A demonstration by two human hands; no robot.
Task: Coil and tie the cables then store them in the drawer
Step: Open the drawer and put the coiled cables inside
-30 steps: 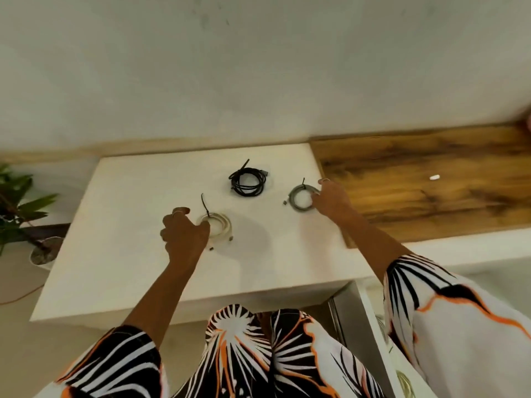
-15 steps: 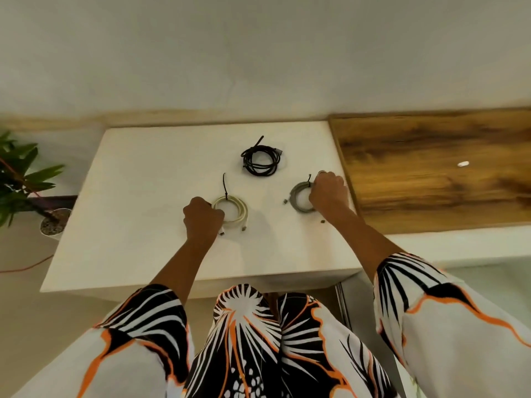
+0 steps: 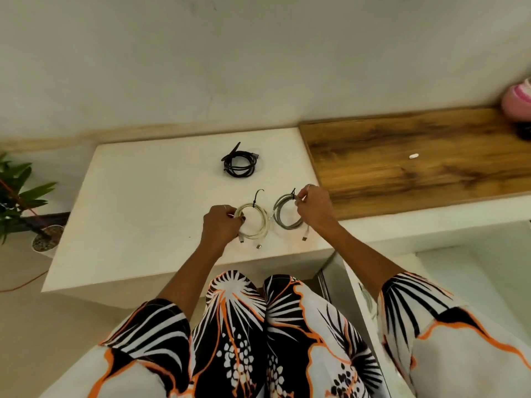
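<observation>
White table (image 3: 138, 196): carries three coiled, tied cables. Wooden counter (image 3: 416, 168): adjoins it on the right. Left hand (image 3: 221, 225): fingers curled, gripping the white cable coil (image 3: 260, 229) at its left edge. Right hand (image 3: 314, 209): fingers pinching the grey cable coil (image 3: 280, 215) beside it, coils nearly touching. Black cable coil (image 3: 240, 163): lies apart, farther back.

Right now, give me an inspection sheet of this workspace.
Surface: white tabletop; wooden counter adjoining on the right.
Job's things: black coiled cable lying alone; no drawer clearly seen.
Clutter: small white piece on the wood.
Grips: left hand holds white coiled cable; right hand holds grey coiled cable.
Cables: all three coiled, ties visible.
Surroundings: potted plant left; pink object far right.
</observation>
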